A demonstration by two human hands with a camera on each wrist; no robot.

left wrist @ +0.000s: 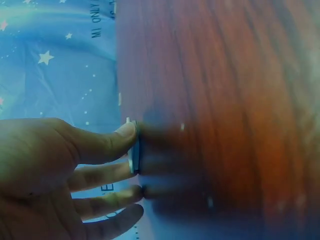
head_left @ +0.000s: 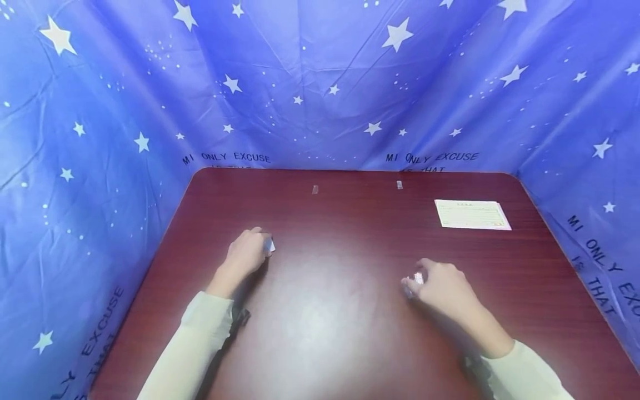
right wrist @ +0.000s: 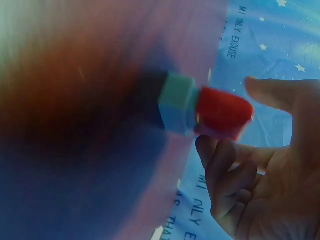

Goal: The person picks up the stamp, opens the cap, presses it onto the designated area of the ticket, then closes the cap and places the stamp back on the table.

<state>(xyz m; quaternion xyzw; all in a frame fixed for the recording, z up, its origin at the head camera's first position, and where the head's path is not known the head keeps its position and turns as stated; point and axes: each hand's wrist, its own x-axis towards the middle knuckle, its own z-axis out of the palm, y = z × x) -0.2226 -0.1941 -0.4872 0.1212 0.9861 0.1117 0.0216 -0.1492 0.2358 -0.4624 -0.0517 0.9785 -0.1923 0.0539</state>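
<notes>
On the left of the table, my left hand (head_left: 248, 250) pinches a small, thin, flat piece in pale blue and white (left wrist: 134, 146). Thumb and a fingertip sit at opposite ends of it, close over the tabletop, while the other fingers stretch out below. Across the table, my right hand (head_left: 440, 286) is around a small object with a square teal-blue body (right wrist: 176, 105) and a red top (right wrist: 222, 112). In the right wrist view its thumb stands apart from the red top, one fingertip overlaps the top's lower edge, and the other fingers are bent.
A stack of printed paper slips (head_left: 472, 215) lies at the right rear of the dark wooden table (head_left: 330, 233). Two small bits of clear tape (head_left: 399, 185) are near the back edge. Blue star-patterned cloth (head_left: 300, 83) hangs around the back and both sides.
</notes>
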